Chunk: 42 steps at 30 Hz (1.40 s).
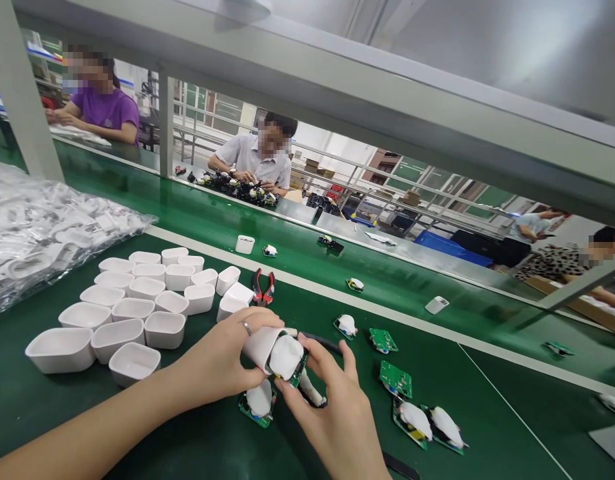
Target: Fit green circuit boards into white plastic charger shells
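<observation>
My left hand [218, 357], a ring on one finger, is closed around a white plastic housing [260, 348] tilted with its open end to the right. My right hand [340, 403] pinches a green circuit board with a white pad [287, 358] between thumb and fingers. Part of that board sits inside the housing's mouth; how deep is hidden. Just below my hands, another padded circuit board [259, 403] lies on the green bench. A black and white cable-like piece [312, 389] shows behind my right fingers.
Several open white housings [133, 310] stand in rows at left, near a clear bag of white parts [62, 227]. Red-handled pliers [263, 288] lie beyond my hands. Several circuit boards [396, 379] lie at right. A co-worker [262, 157] sits across the green conveyor belt [307, 260].
</observation>
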Each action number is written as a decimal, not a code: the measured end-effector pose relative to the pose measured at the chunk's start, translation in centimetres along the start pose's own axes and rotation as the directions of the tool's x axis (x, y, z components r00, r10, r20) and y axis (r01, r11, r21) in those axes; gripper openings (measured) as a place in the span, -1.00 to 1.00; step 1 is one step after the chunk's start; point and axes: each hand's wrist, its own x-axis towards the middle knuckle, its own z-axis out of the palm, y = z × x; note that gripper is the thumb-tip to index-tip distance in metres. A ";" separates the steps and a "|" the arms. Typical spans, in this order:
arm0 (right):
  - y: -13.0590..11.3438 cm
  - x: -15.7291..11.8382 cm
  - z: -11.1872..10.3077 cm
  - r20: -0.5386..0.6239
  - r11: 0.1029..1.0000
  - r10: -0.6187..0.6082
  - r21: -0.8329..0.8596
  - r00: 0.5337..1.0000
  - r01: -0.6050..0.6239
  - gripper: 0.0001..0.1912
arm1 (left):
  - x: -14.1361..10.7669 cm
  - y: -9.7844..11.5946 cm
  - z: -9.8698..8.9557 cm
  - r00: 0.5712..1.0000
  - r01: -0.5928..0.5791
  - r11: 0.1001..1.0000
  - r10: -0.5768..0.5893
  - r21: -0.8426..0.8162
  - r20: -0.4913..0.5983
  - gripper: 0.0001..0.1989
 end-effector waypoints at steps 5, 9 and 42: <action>-0.2 0.2 -0.1 0.016 0.998 0.033 0.054 0.999 -0.034 -0.62 | 0.2 0.1 0.0 1.000 0.013 1.000 -0.013 0.003 -0.008 -0.60; -0.3 0.2 -0.2 0.022 0.997 0.052 0.061 0.998 -0.053 -0.62 | 0.2 0.3 -0.1 1.000 0.012 1.000 -0.012 0.000 -0.013 -0.61; -0.6 0.6 -0.5 0.109 0.861 -0.163 -0.470 0.981 0.196 -0.50 | 0.3 0.1 0.3 0.988 0.155 0.933 -0.146 -0.324 0.053 -0.59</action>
